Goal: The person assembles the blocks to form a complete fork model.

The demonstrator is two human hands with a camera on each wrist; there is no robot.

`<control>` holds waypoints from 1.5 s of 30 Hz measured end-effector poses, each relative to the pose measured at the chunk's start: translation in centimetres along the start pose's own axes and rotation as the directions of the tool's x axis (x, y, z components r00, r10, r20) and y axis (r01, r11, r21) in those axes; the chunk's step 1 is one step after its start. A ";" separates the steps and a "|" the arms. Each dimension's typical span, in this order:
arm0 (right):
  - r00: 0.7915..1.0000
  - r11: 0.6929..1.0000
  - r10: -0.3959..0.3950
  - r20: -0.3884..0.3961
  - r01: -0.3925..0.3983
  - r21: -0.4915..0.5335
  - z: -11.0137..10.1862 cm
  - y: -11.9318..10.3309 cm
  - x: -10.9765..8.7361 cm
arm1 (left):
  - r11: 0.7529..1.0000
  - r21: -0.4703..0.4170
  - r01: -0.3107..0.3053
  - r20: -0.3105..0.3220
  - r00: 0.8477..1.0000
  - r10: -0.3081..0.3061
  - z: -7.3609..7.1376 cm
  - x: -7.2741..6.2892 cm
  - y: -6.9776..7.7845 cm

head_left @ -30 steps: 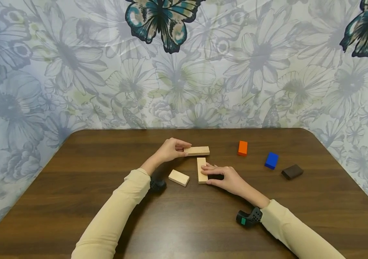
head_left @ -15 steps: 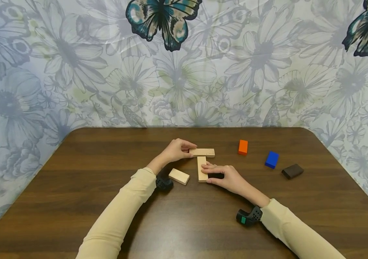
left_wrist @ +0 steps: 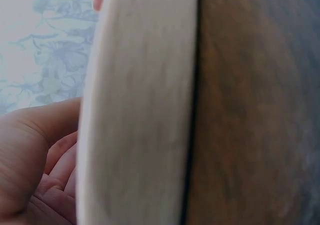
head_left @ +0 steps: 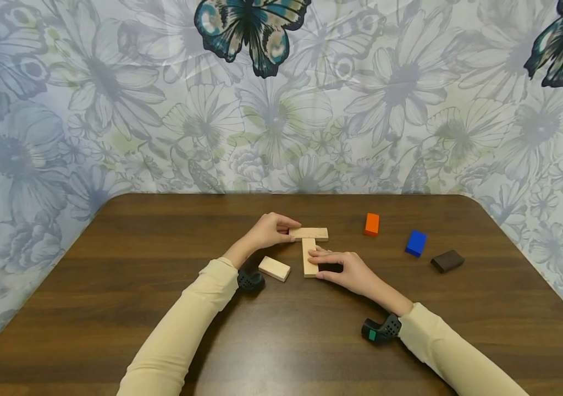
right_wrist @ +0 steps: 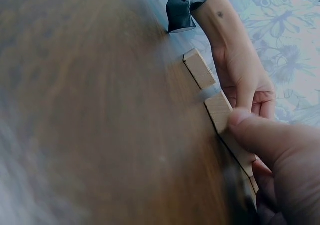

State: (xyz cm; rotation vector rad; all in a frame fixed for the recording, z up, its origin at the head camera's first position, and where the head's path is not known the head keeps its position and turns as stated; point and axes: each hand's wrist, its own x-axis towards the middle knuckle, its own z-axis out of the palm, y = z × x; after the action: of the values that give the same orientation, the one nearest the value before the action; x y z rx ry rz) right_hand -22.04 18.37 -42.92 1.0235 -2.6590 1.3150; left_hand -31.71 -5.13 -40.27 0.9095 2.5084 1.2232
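In the head view, my left hand (head_left: 274, 230) pinches the left end of a pale wooden block (head_left: 313, 235) lying crosswise. A second wooden block (head_left: 309, 264) points away from me, its far end right at the crosswise block's near side, so the two form a T. My right hand (head_left: 343, 269) grips this second block from the right, thumb near its close end and fingers farther up. The thumb (right_wrist: 245, 120) shows against the block's end in the right wrist view. A third wooden block (head_left: 274, 269) lies slantwise to the left, touched by neither hand.
Toward the right of the brown table (head_left: 172, 214) lie an orange block (head_left: 371, 224), a blue block (head_left: 415, 243) and a dark brown block (head_left: 447, 261). A flower-patterned cloth (head_left: 281, 132) hangs behind the table's far edge. A blurred pale block face (left_wrist: 140, 105) fills much of the left wrist view.
My left hand has slid the crosswise block to the right, and the narrow gap between it and the second block has closed. My right hand has stayed in place.
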 end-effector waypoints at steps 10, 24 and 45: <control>0.987 0.997 -0.022 -0.157 0.010 -0.074 -0.8 0.0 2.3 | 1.000 0.020 -0.021 -0.001 1.000 0.021 -0.1 0.1 -0.6; 0.999 0.995 -0.019 -0.040 0.015 -0.103 -1.1 1.5 4.9 | 1.000 0.002 -0.027 0.018 0.999 0.027 -0.1 0.1 -0.4; 0.998 0.997 -0.034 -0.057 0.030 -0.066 -0.9 2.0 4.8 | 0.977 -0.199 -0.076 0.257 0.958 0.126 -4.8 -8.1 -0.7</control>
State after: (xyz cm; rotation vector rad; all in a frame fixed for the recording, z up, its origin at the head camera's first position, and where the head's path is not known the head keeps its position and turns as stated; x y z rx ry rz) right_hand -27.17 17.25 -42.49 1.0006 -2.6130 1.2237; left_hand -27.68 -13.48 -38.41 1.0859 2.1210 1.2475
